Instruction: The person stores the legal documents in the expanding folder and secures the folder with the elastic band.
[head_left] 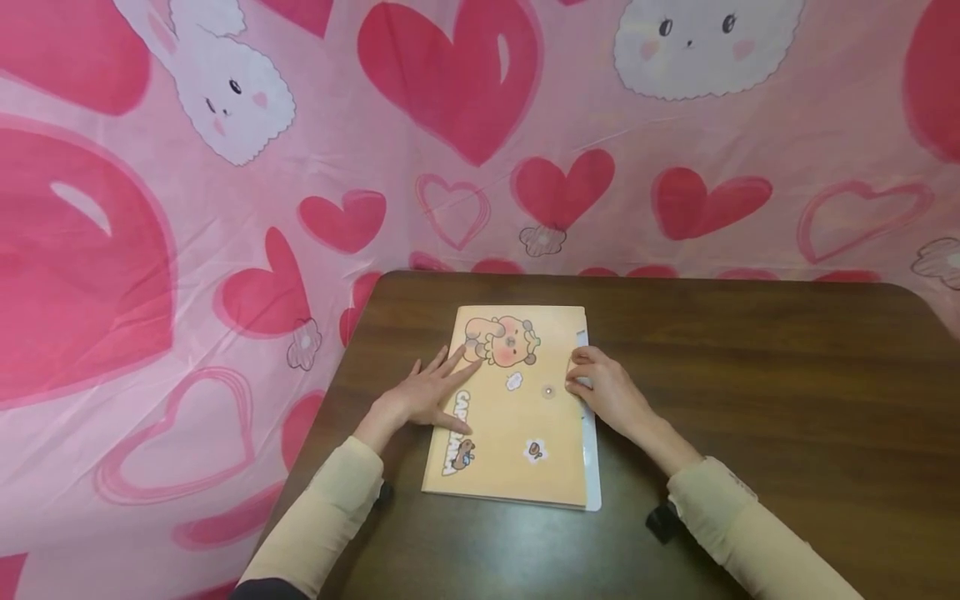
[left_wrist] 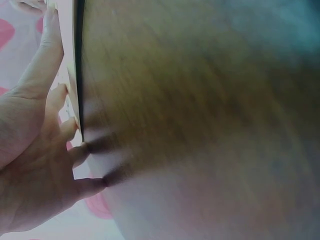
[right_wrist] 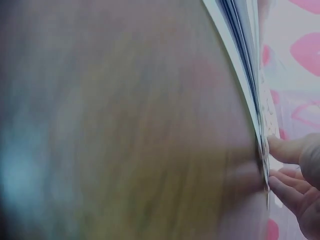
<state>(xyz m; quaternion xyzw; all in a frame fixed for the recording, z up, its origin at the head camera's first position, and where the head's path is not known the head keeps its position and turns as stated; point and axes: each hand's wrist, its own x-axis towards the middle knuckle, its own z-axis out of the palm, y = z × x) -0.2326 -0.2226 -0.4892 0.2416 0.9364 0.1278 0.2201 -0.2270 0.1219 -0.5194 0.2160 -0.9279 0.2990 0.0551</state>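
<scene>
A yellow file folder [head_left: 517, 417] with capybara cartoons lies closed on the brown table, its lettered side to the left. My left hand [head_left: 423, 396] rests on its left edge, fingers spread, the thumb on the cover and some fingertips reaching the tabletop. At the opposite edge, my right hand [head_left: 611, 392] holds the cover's rim with bent fingers and thumb, close to a small round snap button [head_left: 548, 391]. White and clear layers [head_left: 592, 471] stick out along that side. Stacked sheet edges [right_wrist: 240, 55] show in the right wrist view.
The brown wooden table [head_left: 787, 400] extends far to the right of the folder. A pink cloth [head_left: 465, 100] printed with hearts and white animal faces hangs behind and to the left of it. Dark wrist devices [head_left: 662, 522] sit under both sleeves.
</scene>
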